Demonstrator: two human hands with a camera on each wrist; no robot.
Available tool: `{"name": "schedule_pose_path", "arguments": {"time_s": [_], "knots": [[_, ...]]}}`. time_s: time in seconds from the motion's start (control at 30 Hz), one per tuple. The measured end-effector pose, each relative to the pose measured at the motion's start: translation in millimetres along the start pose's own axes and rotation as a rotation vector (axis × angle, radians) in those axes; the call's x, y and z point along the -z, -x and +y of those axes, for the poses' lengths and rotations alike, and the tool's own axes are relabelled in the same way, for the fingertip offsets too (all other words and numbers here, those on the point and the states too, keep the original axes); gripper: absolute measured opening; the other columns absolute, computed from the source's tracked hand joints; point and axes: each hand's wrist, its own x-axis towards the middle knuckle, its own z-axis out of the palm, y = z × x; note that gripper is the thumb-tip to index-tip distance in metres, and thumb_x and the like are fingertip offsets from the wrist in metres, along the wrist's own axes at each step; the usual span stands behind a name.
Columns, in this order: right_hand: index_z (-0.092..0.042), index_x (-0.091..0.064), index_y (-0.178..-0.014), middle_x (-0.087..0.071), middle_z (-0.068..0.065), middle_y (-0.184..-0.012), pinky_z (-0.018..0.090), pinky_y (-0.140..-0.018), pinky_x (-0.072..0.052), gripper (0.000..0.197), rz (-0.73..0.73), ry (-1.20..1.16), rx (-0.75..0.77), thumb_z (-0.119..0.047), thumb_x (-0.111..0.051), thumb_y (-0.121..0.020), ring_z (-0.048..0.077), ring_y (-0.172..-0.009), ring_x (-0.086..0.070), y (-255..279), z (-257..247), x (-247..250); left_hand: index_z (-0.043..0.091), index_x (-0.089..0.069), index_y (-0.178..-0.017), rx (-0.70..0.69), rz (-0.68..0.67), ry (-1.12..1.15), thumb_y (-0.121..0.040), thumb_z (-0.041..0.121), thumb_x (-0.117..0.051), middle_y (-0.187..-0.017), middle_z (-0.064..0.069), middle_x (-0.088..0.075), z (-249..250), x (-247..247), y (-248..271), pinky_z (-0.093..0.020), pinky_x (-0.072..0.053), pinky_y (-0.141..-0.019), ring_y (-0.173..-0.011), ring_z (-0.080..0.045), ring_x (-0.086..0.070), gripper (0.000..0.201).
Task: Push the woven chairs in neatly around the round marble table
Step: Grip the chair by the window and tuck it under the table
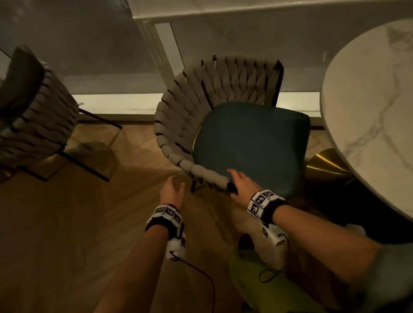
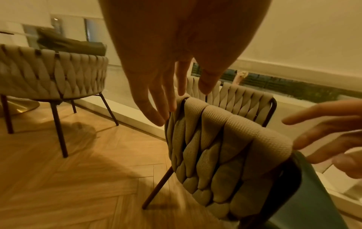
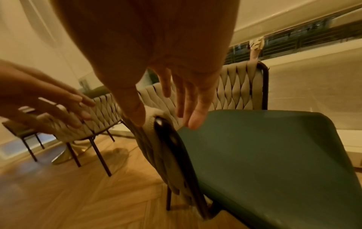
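A woven grey chair [image 1: 185, 123] with a teal seat [image 1: 249, 143] stands left of the round marble table [image 1: 382, 117], pulled out and angled, its seat facing the table. My right hand [image 1: 234, 178] straddles the near end of its woven back. In the right wrist view the thumb [image 3: 137, 114] touches the woven end [image 3: 154, 114], and the straight fingers reach over the teal seat [image 3: 264, 155]. My left hand [image 1: 174, 186] hovers open beside the outer side of the woven back [image 2: 225, 147]. I cannot tell whether its fingertips [image 2: 156, 117] touch the weave.
A second woven chair [image 1: 32, 120] stands farther left by the glass wall, a dark cushion on its seat. The table's gold base [image 1: 325, 169] sits just right of the teal seat. A low white sill [image 1: 122, 108] runs behind both chairs. Bare herringbone floor [image 1: 81, 215] lies to my left.
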Motion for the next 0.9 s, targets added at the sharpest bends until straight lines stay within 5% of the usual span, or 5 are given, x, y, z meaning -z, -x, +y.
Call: {"name": "schedule_pose_path", "arguments": {"time_s": [0.27,0.37,0.5,0.67,0.9], "knots": [[-0.020,-0.031,-0.140,-0.046,0.015,-0.135,0.049,-0.097,-0.047,0.071,-0.150,0.068,0.045,-0.021,-0.068,-0.080,0.037,-0.118,-0.051,-82.8,-31.9,-21.9,0.015,-0.031,-0.141,0.104,0.033,0.140,-0.089,0.033,-0.053,-0.143,-0.016,-0.044,5.3,-3.1,-97.8,-0.053,-0.041,-0.105,-0.127,-0.037,-0.046,0.059],[-0.024,-0.032,-0.139,-0.051,0.015,-0.133,0.048,-0.091,-0.048,0.051,-0.161,0.096,0.003,-0.018,-0.051,-0.092,0.037,-0.114,-0.056,-92.3,-32.3,-26.5,0.020,-0.016,-0.146,0.124,0.028,0.169,-0.085,0.042,-0.058,-0.152,-0.014,-0.032,2.7,-7.1,-122.5,-0.054,-0.034,-0.112,-0.137,-0.035,-0.036,0.077],[-0.026,-0.033,-0.139,-0.056,0.013,-0.130,0.044,-0.090,-0.047,0.051,-0.176,0.083,0.000,-0.017,-0.049,-0.091,0.035,-0.112,-0.058,-90.2,-17.8,-19.4,0.029,-0.006,-0.146,0.177,-0.037,0.233,-0.064,0.064,-0.067,-0.155,-0.010,-0.028,6.2,-5.6,-145.5,-0.055,-0.034,-0.112,-0.137,-0.033,-0.036,0.108],[-0.031,-0.041,-0.134,-0.062,0.012,-0.122,0.043,-0.088,-0.048,0.043,-0.099,0.106,-0.079,-0.026,-0.046,-0.092,0.035,-0.107,-0.061,-77.9,7.3,4.2,0.032,-0.006,-0.147,0.149,-0.088,0.313,-0.073,0.040,-0.074,-0.155,-0.010,-0.028,27.9,-6.7,-168.2,-0.056,-0.036,-0.109,-0.137,-0.034,-0.037,0.101],[-0.037,-0.048,-0.124,-0.066,0.005,-0.113,0.041,-0.087,-0.051,0.041,-0.056,0.142,-0.160,-0.026,-0.053,-0.084,0.031,-0.103,-0.063,-70.4,35.8,34.7,0.013,-0.010,-0.147,0.042,-0.100,0.263,-0.089,0.018,-0.058,-0.151,-0.016,-0.033,55.7,-36.0,-166.2,-0.049,-0.035,-0.112,-0.134,-0.035,-0.039,0.076]]}}
